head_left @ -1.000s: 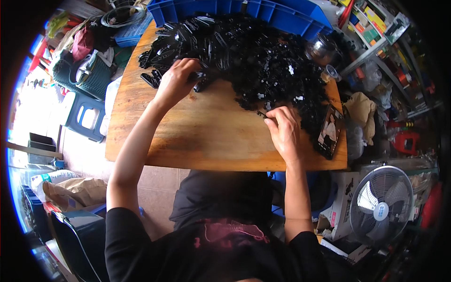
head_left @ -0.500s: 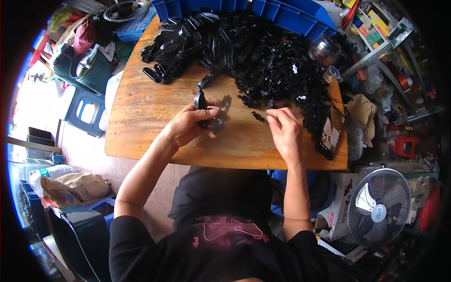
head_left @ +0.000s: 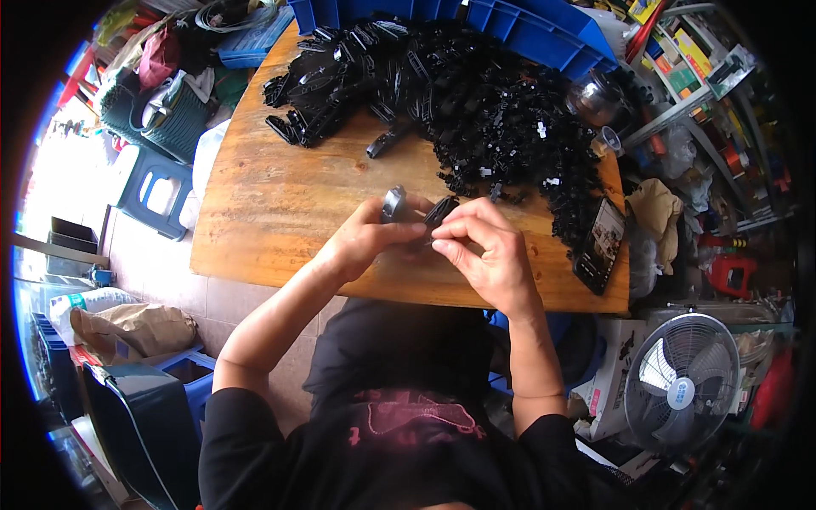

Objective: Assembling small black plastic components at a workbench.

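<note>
Over the near middle of the wooden table (head_left: pixel 246 229), my left hand (head_left: pixel 361 238) is closed around a black plastic part. Its shiny curved end (head_left: pixel 393 204) pokes up by the thumb, while a dark ribbed end (head_left: pixel 440 211) points toward my other hand. My right hand (head_left: pixel 489 255) meets it there, thumb and fingertips pinched together against that end; whatever lies between them is too small or hidden to name. Beyond my hands lies a separate long black piece (head_left: pixel 389 138), at the edge of a heap of long black plastic parts (head_left: pixel 327 89).
Small black plastic pieces (head_left: pixel 518 127) form a wide heap at the right. Blue plastic bins (head_left: pixel 544 34) line the far edge. A phone (head_left: pixel 601 246) leans at the table's right side, near a glass pot (head_left: pixel 592 95). A fan (head_left: pixel 682 382) stands lower right.
My right hand has moved left to the part in my left hand, which has turned. The small loose black piece by my right fingertips no longer shows on the table.
</note>
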`<act>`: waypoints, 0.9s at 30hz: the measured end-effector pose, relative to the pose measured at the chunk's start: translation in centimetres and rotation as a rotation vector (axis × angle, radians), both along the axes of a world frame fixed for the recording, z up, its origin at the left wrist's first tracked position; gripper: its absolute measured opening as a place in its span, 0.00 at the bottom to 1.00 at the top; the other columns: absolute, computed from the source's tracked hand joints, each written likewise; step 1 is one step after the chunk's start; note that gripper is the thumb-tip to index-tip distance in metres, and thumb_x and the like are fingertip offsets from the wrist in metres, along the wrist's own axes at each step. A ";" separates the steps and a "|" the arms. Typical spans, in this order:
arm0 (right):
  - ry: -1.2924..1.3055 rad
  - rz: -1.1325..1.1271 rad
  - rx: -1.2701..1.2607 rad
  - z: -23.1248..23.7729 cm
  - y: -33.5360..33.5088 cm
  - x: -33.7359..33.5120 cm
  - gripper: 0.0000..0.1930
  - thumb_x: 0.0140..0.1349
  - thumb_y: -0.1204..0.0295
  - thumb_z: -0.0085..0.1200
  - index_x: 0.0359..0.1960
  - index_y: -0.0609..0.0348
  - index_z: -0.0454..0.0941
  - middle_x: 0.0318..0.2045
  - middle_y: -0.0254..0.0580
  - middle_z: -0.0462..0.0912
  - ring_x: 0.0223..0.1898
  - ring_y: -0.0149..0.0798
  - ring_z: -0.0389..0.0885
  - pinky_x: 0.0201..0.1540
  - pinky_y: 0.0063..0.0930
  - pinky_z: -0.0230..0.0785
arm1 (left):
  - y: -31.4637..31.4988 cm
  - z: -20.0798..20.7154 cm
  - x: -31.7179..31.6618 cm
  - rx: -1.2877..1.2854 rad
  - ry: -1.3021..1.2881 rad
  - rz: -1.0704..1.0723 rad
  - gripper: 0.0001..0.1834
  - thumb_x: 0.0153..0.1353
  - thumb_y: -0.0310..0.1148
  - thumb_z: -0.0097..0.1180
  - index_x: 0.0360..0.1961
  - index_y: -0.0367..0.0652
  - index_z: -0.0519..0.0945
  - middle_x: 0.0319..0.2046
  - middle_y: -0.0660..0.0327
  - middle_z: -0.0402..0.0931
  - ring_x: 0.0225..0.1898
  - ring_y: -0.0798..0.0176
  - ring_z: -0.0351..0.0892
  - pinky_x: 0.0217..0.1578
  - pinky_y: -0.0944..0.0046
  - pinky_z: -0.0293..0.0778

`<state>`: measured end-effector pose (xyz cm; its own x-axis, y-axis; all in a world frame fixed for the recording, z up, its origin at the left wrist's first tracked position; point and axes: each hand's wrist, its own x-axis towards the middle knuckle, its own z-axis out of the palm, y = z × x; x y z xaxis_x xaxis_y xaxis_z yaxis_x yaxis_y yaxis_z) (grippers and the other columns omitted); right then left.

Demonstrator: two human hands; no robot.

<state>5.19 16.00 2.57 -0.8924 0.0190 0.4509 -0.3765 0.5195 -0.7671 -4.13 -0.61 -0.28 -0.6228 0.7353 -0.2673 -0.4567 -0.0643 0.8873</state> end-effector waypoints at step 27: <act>-0.009 -0.044 -0.187 -1.4 -0.7 0.9 0.07 0.50 0.80 0.62 0.31 0.61 0.78 0.30 0.39 0.76 0.33 0.36 0.77 0.35 0.27 0.70 | -0.5 -0.4 1.3 -0.008 0.109 0.043 0.14 0.55 0.24 0.57 0.44 0.37 0.75 0.35 0.62 0.76 0.35 0.70 0.74 0.38 0.70 0.69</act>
<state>6.11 15.29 1.17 -0.8926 0.1411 0.4282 -0.3493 0.3839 -0.8547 -2.78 -1.15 -0.65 -0.6798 0.7051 -0.2015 -0.3539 -0.0748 0.9323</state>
